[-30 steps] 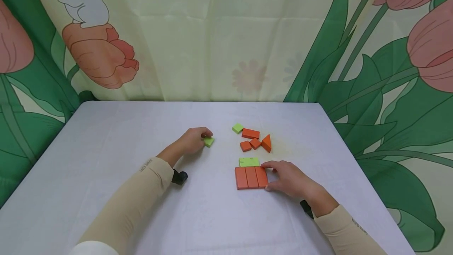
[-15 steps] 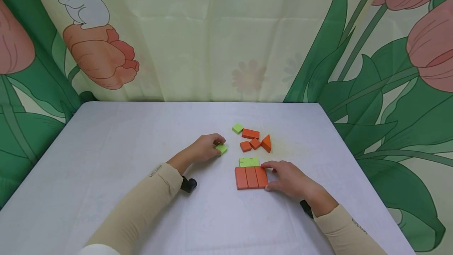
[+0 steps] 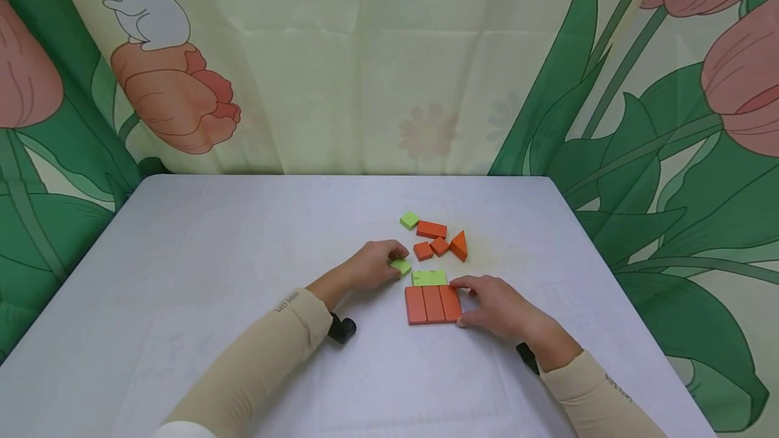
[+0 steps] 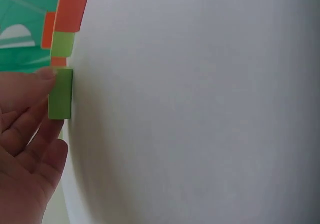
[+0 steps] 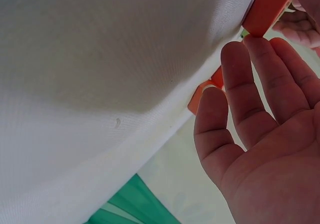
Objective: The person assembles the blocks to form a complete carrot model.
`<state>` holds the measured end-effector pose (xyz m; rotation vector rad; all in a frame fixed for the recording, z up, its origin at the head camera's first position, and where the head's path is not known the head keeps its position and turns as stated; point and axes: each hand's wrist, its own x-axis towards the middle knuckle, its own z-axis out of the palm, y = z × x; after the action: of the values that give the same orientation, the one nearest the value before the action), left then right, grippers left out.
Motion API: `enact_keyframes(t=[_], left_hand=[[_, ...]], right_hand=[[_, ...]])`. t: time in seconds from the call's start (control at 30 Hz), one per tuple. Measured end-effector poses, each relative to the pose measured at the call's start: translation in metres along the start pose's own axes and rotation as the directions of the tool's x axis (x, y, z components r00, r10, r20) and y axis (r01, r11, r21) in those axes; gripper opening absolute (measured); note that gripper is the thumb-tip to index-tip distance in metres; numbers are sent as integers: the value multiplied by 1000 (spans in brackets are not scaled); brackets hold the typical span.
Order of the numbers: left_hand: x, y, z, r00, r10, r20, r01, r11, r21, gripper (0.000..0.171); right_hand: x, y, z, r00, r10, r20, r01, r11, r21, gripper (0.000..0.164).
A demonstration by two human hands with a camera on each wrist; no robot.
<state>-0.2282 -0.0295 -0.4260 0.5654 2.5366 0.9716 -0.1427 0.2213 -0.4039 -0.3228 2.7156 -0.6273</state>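
In the head view my left hand (image 3: 376, 265) pinches a small light-green wooden block (image 3: 402, 266) between thumb and fingers, just left of a longer green block (image 3: 429, 278). That longer block lies against the far ends of three upright-laid red blocks (image 3: 424, 305) set side by side. My right hand (image 3: 502, 306) spans the rightmost red block (image 3: 450, 303), thumb at its near end, fingertip at its far end. The left wrist view shows the held green block (image 4: 61, 94) under the thumb. Red wood (image 5: 267, 9) shows at the right fingertips in the right wrist view.
Behind the arrangement lie loose pieces: a green block (image 3: 410, 220), a long orange-red block (image 3: 431, 229), two small orange-red blocks (image 3: 422, 251) and an orange triangle (image 3: 459, 246). A white cloth covers the table (image 3: 182, 276); a printed curtain (image 3: 316, 86) hangs behind it.
My left hand has moved right and slightly nearer with the small green block, up to the left of the longer green block. The right hand has stayed at the red blocks.
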Motion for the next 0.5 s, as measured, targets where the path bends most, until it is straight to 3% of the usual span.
enact_keyframes(t=[0.5], left_hand=[[6, 9, 7, 1000, -2, -9, 2, 1000, 1, 39]], right_hand=[[2, 4, 0, 1000, -19, 4, 19, 1000, 4, 63]])
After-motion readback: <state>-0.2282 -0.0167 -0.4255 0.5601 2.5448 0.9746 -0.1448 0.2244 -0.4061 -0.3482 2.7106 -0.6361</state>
